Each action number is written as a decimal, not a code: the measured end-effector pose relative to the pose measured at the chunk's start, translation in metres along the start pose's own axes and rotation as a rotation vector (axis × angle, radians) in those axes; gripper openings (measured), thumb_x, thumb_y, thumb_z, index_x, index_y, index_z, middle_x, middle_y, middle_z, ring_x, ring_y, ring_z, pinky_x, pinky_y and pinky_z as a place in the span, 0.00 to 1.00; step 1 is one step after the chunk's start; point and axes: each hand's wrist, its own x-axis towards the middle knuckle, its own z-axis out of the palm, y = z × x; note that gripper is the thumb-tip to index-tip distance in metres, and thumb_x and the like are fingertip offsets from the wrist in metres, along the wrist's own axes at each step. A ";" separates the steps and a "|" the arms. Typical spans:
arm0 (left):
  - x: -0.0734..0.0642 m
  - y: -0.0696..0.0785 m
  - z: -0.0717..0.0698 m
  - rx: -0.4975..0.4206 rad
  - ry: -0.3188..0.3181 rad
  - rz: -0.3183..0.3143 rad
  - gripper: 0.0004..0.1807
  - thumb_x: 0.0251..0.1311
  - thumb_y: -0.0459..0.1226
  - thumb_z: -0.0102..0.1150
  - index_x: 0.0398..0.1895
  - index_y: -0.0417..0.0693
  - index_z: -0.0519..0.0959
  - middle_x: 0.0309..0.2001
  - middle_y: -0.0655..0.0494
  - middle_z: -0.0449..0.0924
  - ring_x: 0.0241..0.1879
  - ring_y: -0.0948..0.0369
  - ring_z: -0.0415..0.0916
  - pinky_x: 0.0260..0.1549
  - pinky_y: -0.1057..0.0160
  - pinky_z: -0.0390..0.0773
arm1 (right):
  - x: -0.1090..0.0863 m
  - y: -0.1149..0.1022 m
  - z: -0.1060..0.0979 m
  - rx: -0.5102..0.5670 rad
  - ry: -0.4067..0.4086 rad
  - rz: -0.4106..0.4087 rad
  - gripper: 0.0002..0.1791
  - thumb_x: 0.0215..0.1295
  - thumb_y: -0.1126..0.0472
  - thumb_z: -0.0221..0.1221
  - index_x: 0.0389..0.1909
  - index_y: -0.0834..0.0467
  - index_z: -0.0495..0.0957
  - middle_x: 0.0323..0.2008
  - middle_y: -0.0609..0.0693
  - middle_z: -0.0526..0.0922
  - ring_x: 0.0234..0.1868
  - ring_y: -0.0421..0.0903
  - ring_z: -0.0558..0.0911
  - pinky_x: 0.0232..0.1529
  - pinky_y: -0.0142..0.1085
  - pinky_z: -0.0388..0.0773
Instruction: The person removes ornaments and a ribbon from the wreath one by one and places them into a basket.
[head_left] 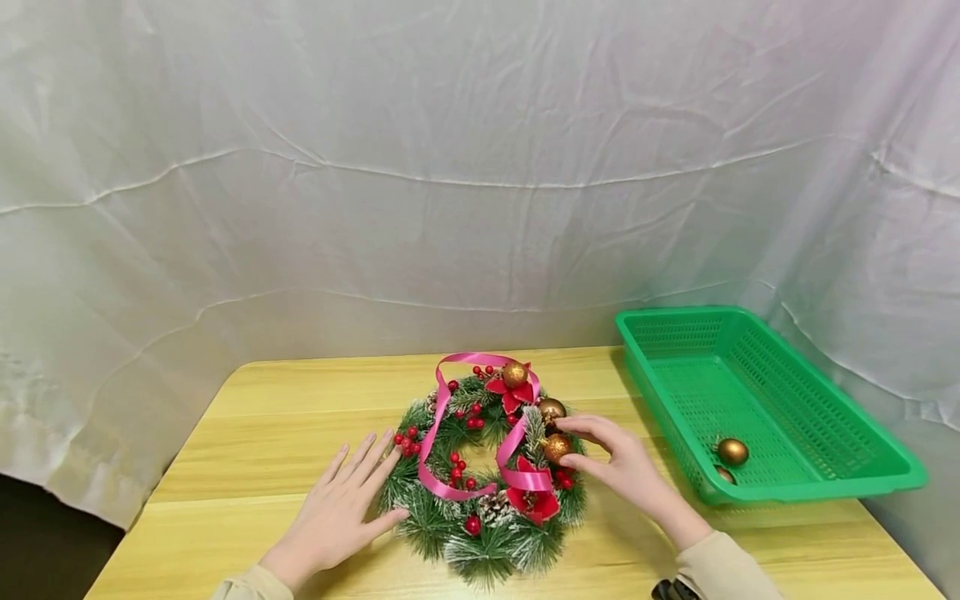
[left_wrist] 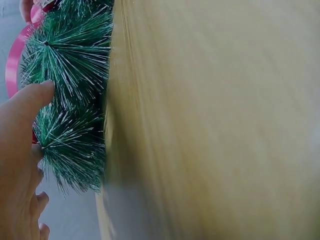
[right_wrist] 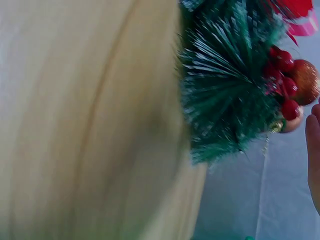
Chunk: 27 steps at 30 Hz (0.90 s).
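Left hand (head_left: 339,510) and right hand (head_left: 624,468), both bare, are flanking a round green wreath with frosted needles (head_left: 480,546), which is lying on a pale yellow wood-grained surface (head_left: 225,467) between its left and right edges. The left hand is touching the wreath's left side, its fingers reaching out straight and its thumb spreading wide. The right hand is pinching a glittery copper-gold ball (head_left: 557,448) between thumb and forefinger at the wreath's right side.

On the wreath's near part, a brown pine cone with whitened tips (head_left: 495,505) is sitting beside a red fabric flower (head_left: 538,507). A shiny pink satin ribbon (head_left: 430,446) is looping loosely over the ring. Just beyond the pinched ball, a smooth bronze ball (head_left: 551,407) is resting, and at the far rim another glittery gold ball (head_left: 515,374) is sitting on a second red flower (head_left: 510,400).

Along the surface's right edge, a green plastic rectangular basket (head_left: 817,492) is standing, holding a smooth gold ball (head_left: 732,452) near its near left corner; another ball (head_left: 724,474) is partly hiding behind its wall. Past the surface's far edge, a creased pale grey curtain (head_left: 450,250) is hanging.
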 end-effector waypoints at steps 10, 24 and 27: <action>0.000 0.001 0.000 -0.008 -0.006 -0.010 0.46 0.61 0.68 0.40 0.75 0.53 0.52 0.76 0.57 0.37 0.74 0.55 0.39 0.70 0.48 0.39 | -0.004 0.011 0.015 -0.027 -0.024 0.044 0.26 0.43 0.71 0.71 0.48 0.65 0.79 0.48 0.58 0.82 0.49 0.56 0.79 0.54 0.36 0.74; -0.001 0.002 0.001 -0.021 -0.004 -0.012 0.45 0.61 0.68 0.40 0.75 0.53 0.52 0.76 0.57 0.38 0.74 0.55 0.38 0.70 0.48 0.37 | -0.014 0.039 0.022 0.012 -0.022 0.062 0.27 0.51 0.60 0.70 0.54 0.55 0.78 0.53 0.47 0.80 0.54 0.45 0.78 0.55 0.35 0.74; -0.001 0.001 0.001 -0.022 -0.002 -0.012 0.45 0.61 0.68 0.41 0.75 0.53 0.52 0.76 0.57 0.38 0.74 0.54 0.39 0.70 0.48 0.37 | -0.013 0.037 0.021 0.018 -0.016 0.058 0.27 0.51 0.60 0.71 0.54 0.55 0.78 0.53 0.46 0.80 0.54 0.45 0.78 0.55 0.37 0.75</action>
